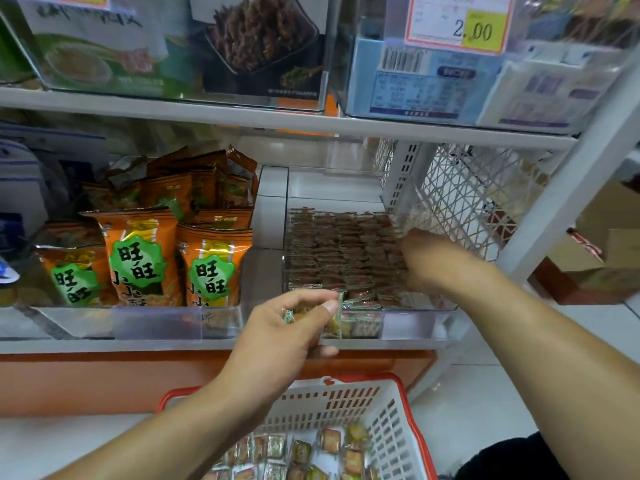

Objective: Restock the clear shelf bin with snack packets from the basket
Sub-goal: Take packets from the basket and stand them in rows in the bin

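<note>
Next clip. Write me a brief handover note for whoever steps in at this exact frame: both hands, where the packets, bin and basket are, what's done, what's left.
Left hand: pinching a few snack packets at the front edge of the clear shelf bin.
Right hand: inside the bin against its right side, touching the packed rows; its grip cannot be judged.
Bin: on the middle shelf, right of the orange snack bags, already holding many rows of packets.
Basket: on the floor below, with loose packets inside.
Left: place the held packets, then move the rest from the basket.
</note>
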Demonstrator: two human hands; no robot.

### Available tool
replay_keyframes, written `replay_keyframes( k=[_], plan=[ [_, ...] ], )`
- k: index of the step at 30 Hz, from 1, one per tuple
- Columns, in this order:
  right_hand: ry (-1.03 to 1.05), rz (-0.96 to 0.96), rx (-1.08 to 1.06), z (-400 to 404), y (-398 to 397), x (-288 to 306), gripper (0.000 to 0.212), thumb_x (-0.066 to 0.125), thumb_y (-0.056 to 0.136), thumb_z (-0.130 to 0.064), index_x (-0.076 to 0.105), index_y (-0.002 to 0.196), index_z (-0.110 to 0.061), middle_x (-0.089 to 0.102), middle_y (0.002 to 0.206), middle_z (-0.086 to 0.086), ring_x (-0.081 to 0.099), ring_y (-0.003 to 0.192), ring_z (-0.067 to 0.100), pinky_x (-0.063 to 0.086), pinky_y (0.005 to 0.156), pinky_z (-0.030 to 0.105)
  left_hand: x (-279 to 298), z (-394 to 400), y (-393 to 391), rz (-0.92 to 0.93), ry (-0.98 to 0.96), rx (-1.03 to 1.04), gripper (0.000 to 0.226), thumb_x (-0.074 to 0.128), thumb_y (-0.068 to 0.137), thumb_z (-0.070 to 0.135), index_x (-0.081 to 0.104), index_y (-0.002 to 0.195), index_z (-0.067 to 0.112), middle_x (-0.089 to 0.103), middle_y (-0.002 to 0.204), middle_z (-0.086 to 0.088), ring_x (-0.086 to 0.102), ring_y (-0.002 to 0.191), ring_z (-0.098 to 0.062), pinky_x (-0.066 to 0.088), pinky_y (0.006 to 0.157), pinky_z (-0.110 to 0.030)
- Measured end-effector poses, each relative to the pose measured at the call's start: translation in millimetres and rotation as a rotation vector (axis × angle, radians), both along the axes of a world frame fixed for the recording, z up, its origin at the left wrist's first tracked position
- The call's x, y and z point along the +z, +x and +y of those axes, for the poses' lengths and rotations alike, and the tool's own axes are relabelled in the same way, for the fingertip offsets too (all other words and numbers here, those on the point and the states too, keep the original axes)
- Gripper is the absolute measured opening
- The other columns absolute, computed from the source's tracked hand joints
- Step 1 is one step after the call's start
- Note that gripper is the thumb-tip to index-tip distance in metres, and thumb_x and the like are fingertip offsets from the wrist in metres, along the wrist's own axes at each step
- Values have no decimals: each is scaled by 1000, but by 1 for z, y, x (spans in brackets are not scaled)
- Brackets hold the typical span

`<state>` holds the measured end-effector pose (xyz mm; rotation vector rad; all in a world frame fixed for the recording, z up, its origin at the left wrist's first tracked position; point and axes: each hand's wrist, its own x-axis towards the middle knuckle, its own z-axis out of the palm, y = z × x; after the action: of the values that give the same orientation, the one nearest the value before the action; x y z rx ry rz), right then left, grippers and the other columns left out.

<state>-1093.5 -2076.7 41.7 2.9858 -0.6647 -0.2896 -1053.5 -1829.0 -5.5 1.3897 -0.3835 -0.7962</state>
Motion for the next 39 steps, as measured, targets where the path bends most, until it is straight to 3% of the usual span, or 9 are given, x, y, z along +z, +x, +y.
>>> replay_keyframes(
  k=[3,7,13,19,24,30,32,35,39],
  plan=[
    [2,66,-36,-3,7,-13,20,63,89,-14,64,108,-8,57,86,6,57,77,25,45,67,29,-1,-1,1,7,0,7,16,73,90,40,80,104,36,58,107,-8,73,84,-15,63,81,-32],
    [-70,74,-21,-7,7,-25,32,56,92,-8,57,124,-8,67,109,14,66,99,33,46,70,31,-1,-2,2,42,-20,16,13,73,92,35,81,103,32,53,105,-7,61,89,-22,63,76,-29],
    [-142,85,-75,-2,11,-31,41,49,95,1,48,136,-5,45,139,18,45,129,36,44,103,43,0,1,4,78,-24,22,14,72,93,33,81,104,29,52,101,-10,57,89,-23,63,75,-28],
    [-119,86,-95,8,8,-31,39,45,100,-2,43,139,-7,46,137,16,55,122,36,50,97,45,3,-1,5,102,-3,64,12,72,94,29,81,101,27,52,101,-10,56,89,-25,63,73,-28],
    [-29,4,-92,9,5,-27,33,46,100,-3,42,133,-9,58,125,13,62,110,33,51,88,40,10,-1,8,262,-80,85,18,65,98,23,83,99,21,70,121,-5,77,96,-21,63,75,-32],
    [-77,-110,-65,17,3,-4,32,53,98,-2,53,128,-10,63,111,9,65,97,27,48,76,31,22,-1,12,476,-199,123,23,68,88,19,79,108,15,79,105,-13,77,97,-33,64,68,-40],
    [167,-381,-5,30,-5,6,16,60,98,-27,63,114,-24,68,95,-4,65,81,16,51,68,28,27,0,12,508,-227,115,36,71,80,21,73,115,13,79,96,-14,77,92,-35,64,64,-39],
    [921,-480,7,64,-27,11,41,63,77,-73,70,99,-39,72,81,-9,67,64,6,53,56,22,33,0,11,538,-264,104,52,72,71,24,67,120,6,78,99,-21,77,90,-37,64,62,-39],
    [1142,-549,16,85,-40,-4,18,83,82,-28,73,97,-31,71,87,9,69,64,29,62,62,40,36,3,6,531,-232,109,51,71,75,26,65,120,4,78,99,-22,78,89,-34,64,61,-38]
  ],
)
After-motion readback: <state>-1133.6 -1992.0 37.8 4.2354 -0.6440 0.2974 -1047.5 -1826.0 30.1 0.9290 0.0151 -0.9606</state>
